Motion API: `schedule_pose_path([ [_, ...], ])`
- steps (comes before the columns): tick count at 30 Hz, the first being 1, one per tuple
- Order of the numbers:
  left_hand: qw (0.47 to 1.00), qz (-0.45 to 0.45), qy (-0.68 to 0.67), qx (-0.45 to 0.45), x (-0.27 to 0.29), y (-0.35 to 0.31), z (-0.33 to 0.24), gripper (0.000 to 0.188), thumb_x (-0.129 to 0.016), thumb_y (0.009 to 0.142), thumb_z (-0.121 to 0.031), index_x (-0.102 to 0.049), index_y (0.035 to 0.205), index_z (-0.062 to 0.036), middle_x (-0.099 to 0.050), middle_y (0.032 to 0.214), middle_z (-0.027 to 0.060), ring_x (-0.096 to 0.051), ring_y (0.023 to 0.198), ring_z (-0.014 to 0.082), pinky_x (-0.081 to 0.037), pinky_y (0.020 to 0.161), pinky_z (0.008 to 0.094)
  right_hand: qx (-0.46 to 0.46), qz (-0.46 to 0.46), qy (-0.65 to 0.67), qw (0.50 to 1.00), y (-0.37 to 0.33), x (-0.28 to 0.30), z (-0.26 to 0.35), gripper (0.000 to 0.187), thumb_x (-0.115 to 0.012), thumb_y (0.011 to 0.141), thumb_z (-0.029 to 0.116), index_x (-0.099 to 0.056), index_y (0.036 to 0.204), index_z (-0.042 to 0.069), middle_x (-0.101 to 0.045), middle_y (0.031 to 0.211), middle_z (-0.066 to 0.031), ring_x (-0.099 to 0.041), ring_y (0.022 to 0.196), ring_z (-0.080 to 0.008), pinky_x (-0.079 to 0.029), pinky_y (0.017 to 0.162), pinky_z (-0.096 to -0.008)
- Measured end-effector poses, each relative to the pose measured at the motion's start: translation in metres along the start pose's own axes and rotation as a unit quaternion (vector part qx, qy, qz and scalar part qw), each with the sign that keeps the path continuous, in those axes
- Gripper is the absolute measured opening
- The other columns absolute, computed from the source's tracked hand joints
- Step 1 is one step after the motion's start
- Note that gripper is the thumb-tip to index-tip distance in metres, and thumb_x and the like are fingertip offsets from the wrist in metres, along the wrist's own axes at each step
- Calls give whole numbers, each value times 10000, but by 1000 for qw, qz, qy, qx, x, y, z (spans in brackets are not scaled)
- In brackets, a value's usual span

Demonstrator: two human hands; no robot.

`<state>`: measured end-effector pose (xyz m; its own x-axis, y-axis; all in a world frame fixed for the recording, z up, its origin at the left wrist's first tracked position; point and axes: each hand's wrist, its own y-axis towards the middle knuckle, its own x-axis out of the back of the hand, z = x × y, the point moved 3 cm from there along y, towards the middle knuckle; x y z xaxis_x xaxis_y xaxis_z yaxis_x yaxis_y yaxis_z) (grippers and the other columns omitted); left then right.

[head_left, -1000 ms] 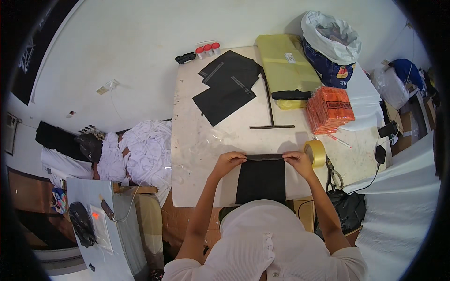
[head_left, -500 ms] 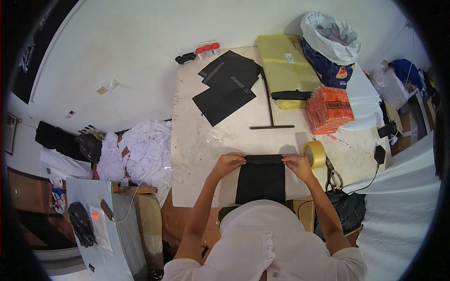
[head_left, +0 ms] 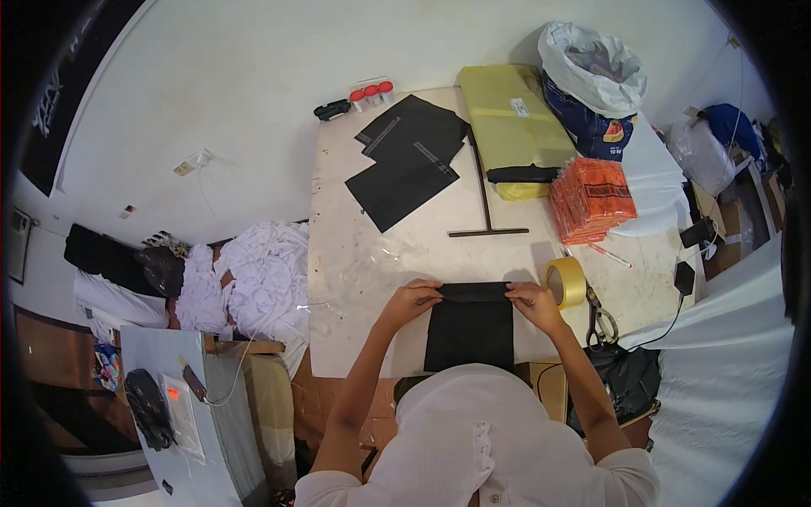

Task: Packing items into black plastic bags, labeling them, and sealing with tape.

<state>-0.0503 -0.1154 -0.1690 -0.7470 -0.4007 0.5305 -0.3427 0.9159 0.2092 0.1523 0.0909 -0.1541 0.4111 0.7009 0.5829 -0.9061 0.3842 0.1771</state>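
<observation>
A black fabric piece (head_left: 470, 338) lies at the front edge of the table, its far edge folded over into a band. At the left end of that fold, my left hand (head_left: 411, 302) pinches the cloth between thumb and fingers. My right hand (head_left: 532, 302) pinches the opposite end the same way. Just beyond my right hand a roll of yellow tape (head_left: 566, 282) stands on its side. Black-handled scissors (head_left: 601, 321) lie to the right of it. Farther back, several black fabric pieces (head_left: 404, 188) with printed strips overlap one another.
A dark metal T-square (head_left: 487, 231) lies mid-table. Behind it are a yellow wrapped package (head_left: 515, 118), a stack of orange packets (head_left: 594, 203) and a large sack (head_left: 589, 110). Red-lidded jars (head_left: 372, 95) stand at the back left. White cloth (head_left: 269, 275) is heaped left of the table (head_left: 338, 338).
Both hands keep their pinch on the folded edge, and the fabric stays in nearly the same place. The whole view has shifted very slightly.
</observation>
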Motion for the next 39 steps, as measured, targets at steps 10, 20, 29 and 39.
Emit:
schedule_pose_path([
  [10,1000,7,9,3,-2,-1,3,95,-665,745,-46,-668,841,-41,-617,1040,70,-589,898,216,-522,697,291,10,22,-38,999,-2,-1,2,129,-633,735,23,-661,858,48,-645,966,-105,-600,947,-257,-489,813,-333],
  [20,998,17,57,-35,0,-5,1,123,-656,745,-56,-668,867,-67,-605,1057,61,-573,908,223,-509,707,299,55,33,-110,992,-9,-8,2,164,-595,739,19,-656,888,50,-616,1050,-96,-561,1025,-251,-458,880,-342],
  [29,962,52,268,-18,-5,-8,-42,328,-551,767,-47,-598,1087,-98,-488,1252,85,-454,1158,263,-409,934,356,75,8,-229,971,-14,-19,30,323,-580,736,37,-588,1058,33,-523,1173,-135,-444,1165,-309,-369,981,-392],
  [39,945,56,323,12,-73,-11,-44,527,-433,893,-333,-333,1348,-86,-309,1408,71,-252,1315,212,-190,1073,391,31,73,-300,951,-25,-69,36,657,-457,859,434,-296,1353,32,-260,1426,-121,-217,1330,-256,-120,1075,-466],
])
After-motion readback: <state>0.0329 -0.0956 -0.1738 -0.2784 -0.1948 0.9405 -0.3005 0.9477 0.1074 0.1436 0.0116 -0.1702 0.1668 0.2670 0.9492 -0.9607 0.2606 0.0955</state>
